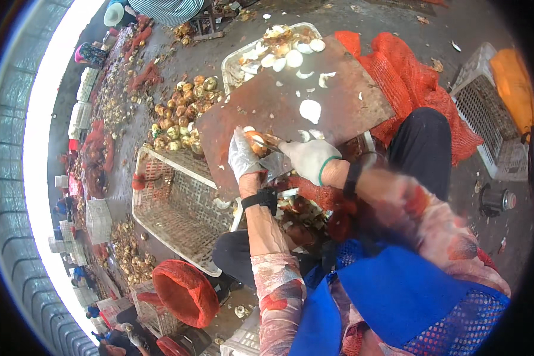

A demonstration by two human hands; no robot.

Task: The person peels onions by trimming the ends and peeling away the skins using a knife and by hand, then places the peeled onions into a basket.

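My left hand (pixel 243 157), in a grey-white glove, grips a brownish onion (pixel 256 142) against the near edge of a reddish-brown cutting board (pixel 279 107). My right hand (pixel 307 159), in a white glove with a green cuff, holds a knife (pixel 273 144) whose blade meets the onion. Peeled white onion pieces (pixel 310 110) lie on the board. More peeled halves (pixel 291 56) are piled at its far end, over a white crate (pixel 230 62).
A white plastic crate (pixel 178 204) stands to my left, with unpeeled onions (pixel 181 110) heaped on the wet floor behind it. Red mesh sacks (pixel 409 71) lie to the right beside another crate (pixel 486 113). A red mesh bag (pixel 187 293) sits near my knee. Other people work far left.
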